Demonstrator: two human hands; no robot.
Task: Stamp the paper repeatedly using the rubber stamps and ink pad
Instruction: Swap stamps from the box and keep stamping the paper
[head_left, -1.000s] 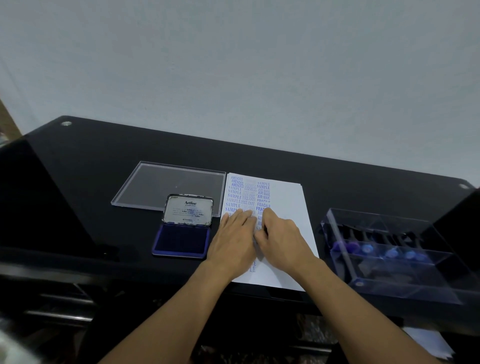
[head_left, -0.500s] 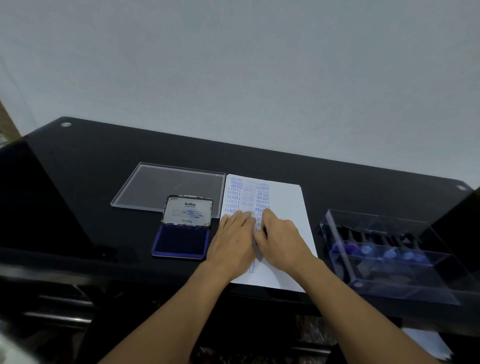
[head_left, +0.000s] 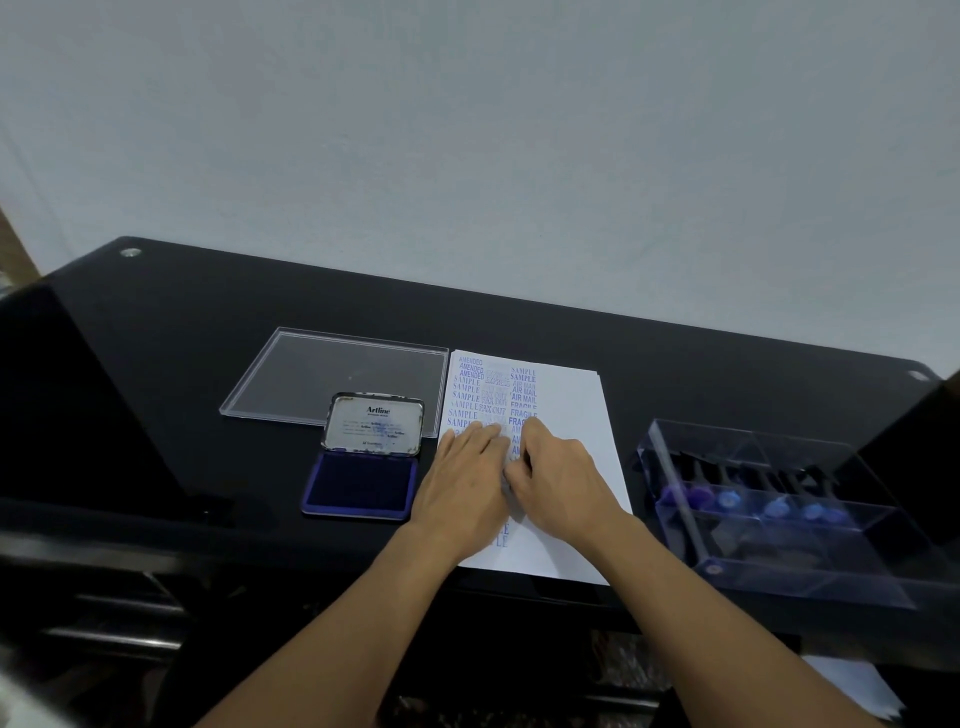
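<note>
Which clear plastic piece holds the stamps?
The deep box right of the paper; the flat lid left of it, behind the ink pad, holds none.

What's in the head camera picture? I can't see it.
A person's left hand and right hand rest together on white paper full of blue stamped words; the left lies flat, the right may hide a stamp. An open ink pad sits to their left, a clear box of stamps to their right.

Glossy black tabletop (head_left: 208, 322); matt white paper (head_left: 571, 410) under the hands; clear plastic box (head_left: 779, 566) right of them; worn metal lid (head_left: 374, 422) left.
</note>
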